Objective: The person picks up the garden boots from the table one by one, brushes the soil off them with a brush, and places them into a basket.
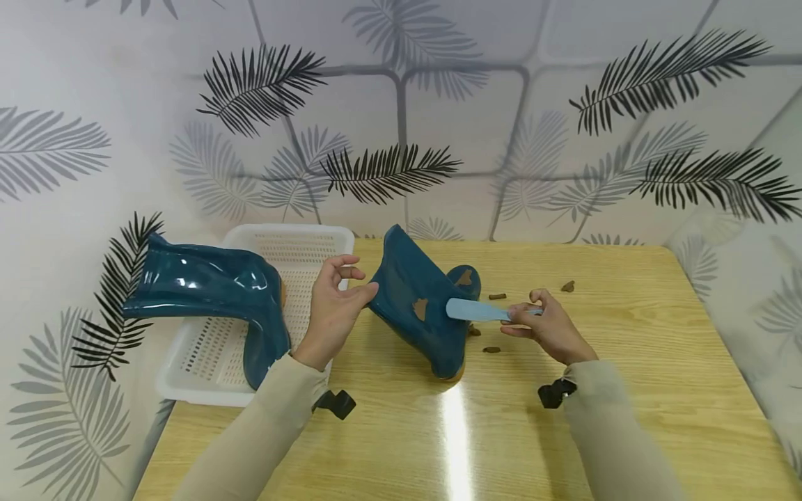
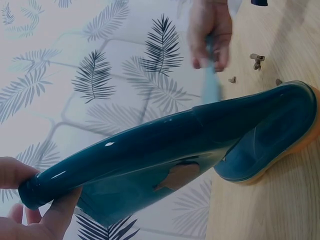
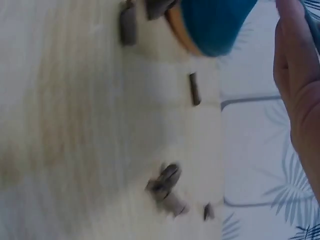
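A teal rubber boot with brown patches stands tilted on the table, its shaft leaning left. The left hand pinches the rim of the shaft between thumb and fingers, seen closely in the left wrist view on the boot. In the right hand is a light blue flat tool, its broad end over the boot's ankle near a brown patch; whether it touches is unclear. Another brown patch shows on the boot's foot. The right wrist view shows the right hand only in part.
Several brown pieces lie on the table right of the boot, among them one piece farther off and one nearer. At the left, a white perforated basket holds a second teal boot, lying partly over its edge. A patterned wall covering stands behind.
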Demonstrator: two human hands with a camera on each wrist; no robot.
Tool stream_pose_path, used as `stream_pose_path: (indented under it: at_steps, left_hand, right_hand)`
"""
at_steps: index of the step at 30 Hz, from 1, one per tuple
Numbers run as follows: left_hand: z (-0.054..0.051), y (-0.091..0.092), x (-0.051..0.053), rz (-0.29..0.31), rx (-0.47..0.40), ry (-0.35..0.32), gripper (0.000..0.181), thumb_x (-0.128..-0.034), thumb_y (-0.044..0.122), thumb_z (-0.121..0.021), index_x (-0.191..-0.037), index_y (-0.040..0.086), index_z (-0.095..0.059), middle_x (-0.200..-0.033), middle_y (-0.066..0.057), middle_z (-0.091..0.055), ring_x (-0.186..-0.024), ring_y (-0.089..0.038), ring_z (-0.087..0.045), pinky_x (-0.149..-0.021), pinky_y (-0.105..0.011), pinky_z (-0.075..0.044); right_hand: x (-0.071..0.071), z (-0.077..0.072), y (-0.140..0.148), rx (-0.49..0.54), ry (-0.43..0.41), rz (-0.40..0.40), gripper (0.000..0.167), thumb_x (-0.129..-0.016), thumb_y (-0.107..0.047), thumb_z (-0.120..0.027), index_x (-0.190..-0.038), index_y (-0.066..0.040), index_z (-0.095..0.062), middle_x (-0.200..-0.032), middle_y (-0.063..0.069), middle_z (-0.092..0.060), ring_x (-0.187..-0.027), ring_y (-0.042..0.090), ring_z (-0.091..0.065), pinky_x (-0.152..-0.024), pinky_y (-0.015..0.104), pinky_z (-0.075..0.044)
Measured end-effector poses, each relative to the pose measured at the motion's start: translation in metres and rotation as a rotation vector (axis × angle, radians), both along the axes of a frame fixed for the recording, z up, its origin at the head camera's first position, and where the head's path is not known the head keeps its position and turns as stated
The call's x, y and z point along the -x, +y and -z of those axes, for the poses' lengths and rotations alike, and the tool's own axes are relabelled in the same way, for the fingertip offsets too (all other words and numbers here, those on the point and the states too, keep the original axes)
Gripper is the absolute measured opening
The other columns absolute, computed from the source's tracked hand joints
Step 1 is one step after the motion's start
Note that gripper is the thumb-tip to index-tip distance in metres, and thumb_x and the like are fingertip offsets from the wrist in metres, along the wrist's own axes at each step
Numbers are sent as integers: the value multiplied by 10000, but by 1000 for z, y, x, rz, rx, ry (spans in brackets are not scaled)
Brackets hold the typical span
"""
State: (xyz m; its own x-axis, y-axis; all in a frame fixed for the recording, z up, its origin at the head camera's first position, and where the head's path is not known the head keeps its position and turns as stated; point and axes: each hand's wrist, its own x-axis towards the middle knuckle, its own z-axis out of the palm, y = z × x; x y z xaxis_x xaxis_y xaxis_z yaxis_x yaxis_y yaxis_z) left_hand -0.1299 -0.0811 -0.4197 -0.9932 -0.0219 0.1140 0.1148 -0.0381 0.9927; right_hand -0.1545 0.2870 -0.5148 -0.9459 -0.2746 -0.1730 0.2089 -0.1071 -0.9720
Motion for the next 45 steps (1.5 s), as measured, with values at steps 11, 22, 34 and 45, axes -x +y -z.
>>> stream_pose_path:
  at_steps: [11,22,34,45]
  left_hand:
    - [6,0,-4,-33,30,-37,434,-894,-73,-666,-1266,51,-479,-1072,-141,-515,-784,-175,-643,-678,-217,-497]
    - [7,2,-4,-28,21,-10,420,-897,-73,-661,-1260,55,-493,-1051,-93,-519,-749,-166,-643,-668,-229,-488]
    - [0,-3,-2,-39,15,-10,413,-908,-80,-645,-1260,59,-478,-1071,-115,-507,-841,-159,-677,-722,-221,-512]
    - [-2,2,0,-42,-2,-13,405,-903,-97,-628,-1250,55,-484,-1074,-139,-503,-801,-151,-667,-683,-206,-490]
  right_hand:
    - [-18,1,39,9,0,80,366,-1025,-14,-528,-1015,-106,-173,-1167,128,-486,-970,171,-706,-910,323,-537]
    - [-18,7,37,-20,-8,98,364,-1029,-5,-511,-997,-111,-164,-1140,128,-514,-969,166,-702,-913,344,-535]
    - [-7,-7,21,-1,42,92,336,-1027,-14,-525,-990,-93,-200,-1140,130,-510,-958,161,-707,-896,329,-542]
    - [14,-38,-72,233,55,-160,312,-999,48,-534,-953,-105,-266,-968,55,-622,-920,229,-676,-881,412,-556]
